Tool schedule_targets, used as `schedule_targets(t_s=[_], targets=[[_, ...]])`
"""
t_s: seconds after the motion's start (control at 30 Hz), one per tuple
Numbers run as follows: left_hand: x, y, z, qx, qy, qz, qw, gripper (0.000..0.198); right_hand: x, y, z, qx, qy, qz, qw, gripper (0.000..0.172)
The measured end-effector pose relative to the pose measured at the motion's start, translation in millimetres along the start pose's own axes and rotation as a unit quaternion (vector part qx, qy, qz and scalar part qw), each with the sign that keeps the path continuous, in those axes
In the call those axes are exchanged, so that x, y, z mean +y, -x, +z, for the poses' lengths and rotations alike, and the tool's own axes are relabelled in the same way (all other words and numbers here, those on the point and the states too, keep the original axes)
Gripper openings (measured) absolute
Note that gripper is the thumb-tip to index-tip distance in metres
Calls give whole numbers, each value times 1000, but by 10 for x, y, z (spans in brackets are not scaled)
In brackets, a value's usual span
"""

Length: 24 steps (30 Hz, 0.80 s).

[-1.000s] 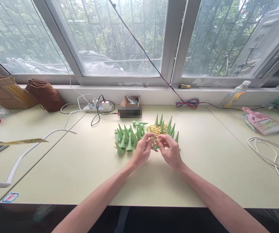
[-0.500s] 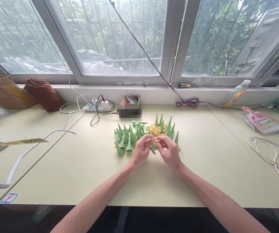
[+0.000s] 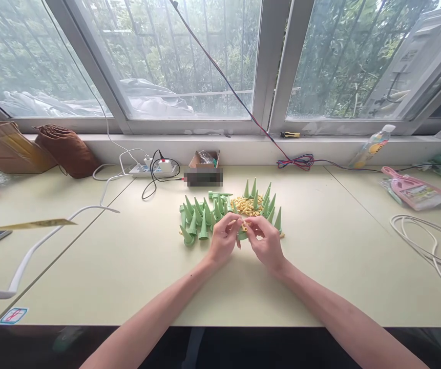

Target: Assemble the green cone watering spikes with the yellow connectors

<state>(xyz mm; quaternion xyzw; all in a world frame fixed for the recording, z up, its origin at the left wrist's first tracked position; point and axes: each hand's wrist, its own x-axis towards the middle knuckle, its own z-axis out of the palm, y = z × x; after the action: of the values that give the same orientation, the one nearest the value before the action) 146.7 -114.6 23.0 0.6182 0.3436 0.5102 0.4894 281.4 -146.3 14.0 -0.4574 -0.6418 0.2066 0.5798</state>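
A small yellow tube (image 3: 245, 228) is held over the middle of the desk (image 3: 320, 292), between its front and back edges. The left hand (image 3: 223, 241) and the right hand (image 3: 268, 241) come together there, fingertips pinched on the tube. Just below the fingers shows a green base (image 3: 242, 236), partly hidden. Beyond the hands lies a heap of yellow pieces (image 3: 246, 206), with green cones (image 3: 277, 220) standing around its far and right sides; more cones, mostly upright, crowd together left of the heap. Toward the back edge sit a blurred-out dark object (image 3: 203, 178), a small open carton (image 3: 192, 163) and, farther left, a power strip (image 3: 135, 173). A brown pouch (image 3: 66, 152) leans along the back edge toward the left; a bottle (image 3: 374, 148) stands toward the right, and a pink dustpan (image 3: 416, 190) lies nearer the right edge.
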Motion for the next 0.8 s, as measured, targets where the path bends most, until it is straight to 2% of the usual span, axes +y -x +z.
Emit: schedule_targets(t_s=[0.47, 0.8], targets=[[-74, 9, -2, 7, 3, 1, 1000, 30, 10, 4, 6, -2, 2, -3, 1000, 12], [-84, 6, 6, -15, 15, 20, 1000, 25, -35, 12, 22, 16, 11, -4, 1000, 14]])
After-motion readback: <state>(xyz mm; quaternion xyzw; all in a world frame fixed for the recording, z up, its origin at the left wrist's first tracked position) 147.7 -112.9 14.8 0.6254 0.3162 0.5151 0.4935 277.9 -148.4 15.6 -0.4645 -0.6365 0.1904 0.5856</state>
